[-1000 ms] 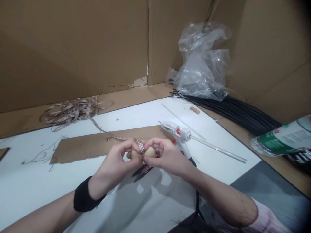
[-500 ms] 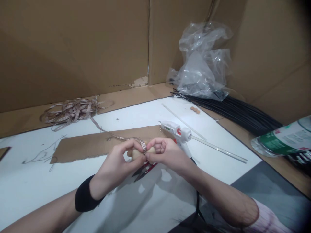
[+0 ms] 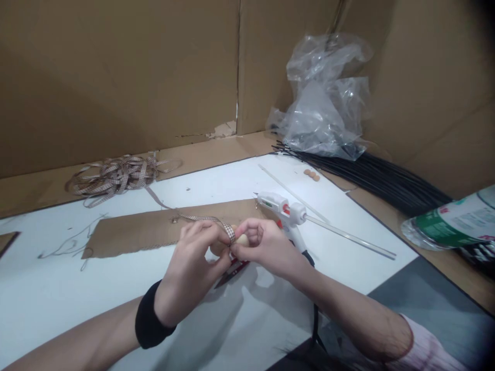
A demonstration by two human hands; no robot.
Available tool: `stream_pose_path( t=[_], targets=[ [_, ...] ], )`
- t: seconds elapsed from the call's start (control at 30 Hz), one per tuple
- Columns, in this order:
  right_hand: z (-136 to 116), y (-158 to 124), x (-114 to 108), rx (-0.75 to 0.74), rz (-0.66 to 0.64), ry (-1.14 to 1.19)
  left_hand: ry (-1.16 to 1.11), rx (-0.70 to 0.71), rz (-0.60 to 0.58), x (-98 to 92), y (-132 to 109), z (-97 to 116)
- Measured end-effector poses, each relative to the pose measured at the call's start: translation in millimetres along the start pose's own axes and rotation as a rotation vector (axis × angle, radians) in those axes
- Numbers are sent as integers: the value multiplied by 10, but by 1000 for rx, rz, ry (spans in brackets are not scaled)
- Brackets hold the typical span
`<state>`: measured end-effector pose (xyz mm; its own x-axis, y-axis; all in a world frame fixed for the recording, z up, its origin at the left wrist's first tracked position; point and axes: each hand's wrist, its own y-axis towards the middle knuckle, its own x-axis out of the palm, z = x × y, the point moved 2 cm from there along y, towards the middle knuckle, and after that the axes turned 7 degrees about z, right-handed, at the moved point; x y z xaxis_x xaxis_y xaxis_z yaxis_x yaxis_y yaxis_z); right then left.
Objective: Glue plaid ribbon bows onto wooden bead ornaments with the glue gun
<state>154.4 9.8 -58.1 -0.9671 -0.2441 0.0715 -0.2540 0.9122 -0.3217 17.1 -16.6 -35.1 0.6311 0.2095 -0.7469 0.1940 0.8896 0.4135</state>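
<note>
In the head view, my left hand (image 3: 189, 263) is closed at the end of a brown-and-white checked ribbon (image 3: 231, 233), its thumb and fingertips pinching there. My right hand (image 3: 266, 246) has its thumb and curled fingers around a small pale rounded piece (image 3: 243, 240); the ribbon lies against it. Most of this piece is covered by my fingers, so its kind is unclear. Just below both hands, red-and-dark thread snips (image 3: 228, 277) lie on the white table, partly hidden. A white hot glue gun (image 3: 273, 202) rests right behind my right hand, a long glue stick in its back.
A cardboard strip (image 3: 131, 236) lies behind my hands, with loose grey thread (image 3: 69, 251) at its left. The ribbon trails to a tangled heap (image 3: 119, 175). Far right are black rods (image 3: 371, 175), a clear plastic bag (image 3: 323, 108), tan discs (image 3: 311, 175) and a green-labelled plastic package (image 3: 444, 221).
My left hand has shifted slightly right and turned, its fingers curling more over the ribbon and covering more of the snips. My right hand stays nearly in place.
</note>
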Motion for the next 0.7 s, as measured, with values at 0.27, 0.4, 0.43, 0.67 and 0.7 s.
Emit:
stream_pose_path(
  t=[0.27, 0.4, 0.43, 0.67, 0.7],
  targets=[
    [24, -8, 4, -125, 1, -80, -250, -331, -170, 27, 60, -78],
    [54, 4, 6, -90, -23, -42, -407, -428, -232, 37, 66, -85],
    [60, 8, 6, -74, -38, -29, -429, -439, -248, 39, 64, -87],
    [65, 30, -8, -40, -68, -9, -499, -538, -316, 21, 100, -97],
    [58, 26, -7, -56, -52, -27, -502, -571, -320, 21, 102, -101]
  ],
)
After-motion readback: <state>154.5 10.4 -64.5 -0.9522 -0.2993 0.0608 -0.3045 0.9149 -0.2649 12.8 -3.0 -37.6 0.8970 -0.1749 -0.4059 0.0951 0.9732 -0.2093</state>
